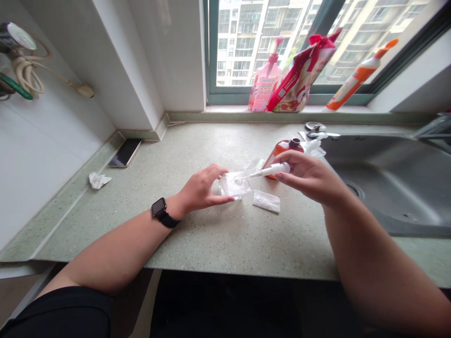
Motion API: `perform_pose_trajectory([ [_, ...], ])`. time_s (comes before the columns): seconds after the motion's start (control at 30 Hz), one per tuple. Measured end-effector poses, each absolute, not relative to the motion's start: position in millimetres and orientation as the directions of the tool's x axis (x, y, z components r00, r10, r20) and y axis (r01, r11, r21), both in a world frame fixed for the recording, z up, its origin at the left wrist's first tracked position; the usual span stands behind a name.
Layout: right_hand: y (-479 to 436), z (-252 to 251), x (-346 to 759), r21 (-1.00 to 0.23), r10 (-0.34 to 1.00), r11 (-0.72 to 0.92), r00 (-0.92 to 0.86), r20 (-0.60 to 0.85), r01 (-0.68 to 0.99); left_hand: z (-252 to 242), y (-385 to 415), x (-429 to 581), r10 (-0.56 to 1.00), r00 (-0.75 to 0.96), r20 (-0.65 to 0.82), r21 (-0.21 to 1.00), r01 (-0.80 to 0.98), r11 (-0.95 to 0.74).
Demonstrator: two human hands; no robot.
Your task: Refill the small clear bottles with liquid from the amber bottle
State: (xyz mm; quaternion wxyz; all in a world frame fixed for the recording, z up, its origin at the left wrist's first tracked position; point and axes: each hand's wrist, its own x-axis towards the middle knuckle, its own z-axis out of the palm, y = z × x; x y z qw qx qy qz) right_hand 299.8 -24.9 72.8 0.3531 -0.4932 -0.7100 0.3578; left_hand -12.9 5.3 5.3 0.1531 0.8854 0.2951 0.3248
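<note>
My left hand [204, 188], a watch on its wrist, has thumb and fingers around the sides of a small clear square container [237, 184] on the counter. A round opening shows on the container's upper face. In my right hand [310, 178] is a white pump head [276, 169], held sideways, its thin end pointing left beside the container. Behind this hand stands an amber bottle [281, 146] with its dark neck uncovered, partly hidden by the fingers. A folded white tissue [267, 201] lies just right of the container.
On the right is a steel sink [401, 188]; near its left corner are a white pump top [320, 138] and a drain strainer [315, 127]. A phone [126, 153] and crumpled tissue [99, 180] lie left. Pink bottle [265, 84], red bag [299, 75] and orange-white bottle [357, 80] line the sill.
</note>
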Motion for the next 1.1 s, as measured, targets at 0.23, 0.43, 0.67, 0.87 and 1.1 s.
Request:
perform_pose_trajectory([
  [0.23,-24,70,296,-0.78,0.921,0.363,-0.322,0.219,0.509,5,5,-12,0.606,0.62,0.498,0.448,0.414,-0.792],
  [0.43,-29,64,280,-0.816,0.901,0.403,-0.335,0.276,0.413,5,5,-12,0.596,0.619,0.512,0.437,0.41,-0.801],
  [0.67,-29,39,262,-0.818,0.88,0.454,-0.322,0.35,0.353,6,3,-11,0.593,0.62,0.513,0.424,0.418,-0.803],
  [0.87,-25,22,256,-0.801,0.848,0.52,-0.288,0.445,0.295,5,3,-9,0.564,0.626,0.539,0.399,0.399,-0.825],
  [1.1,-25,18,254,-0.754,0.827,0.555,-0.331,0.455,0.351,4,3,-8,0.556,0.625,0.548,0.398,0.389,-0.831],
])
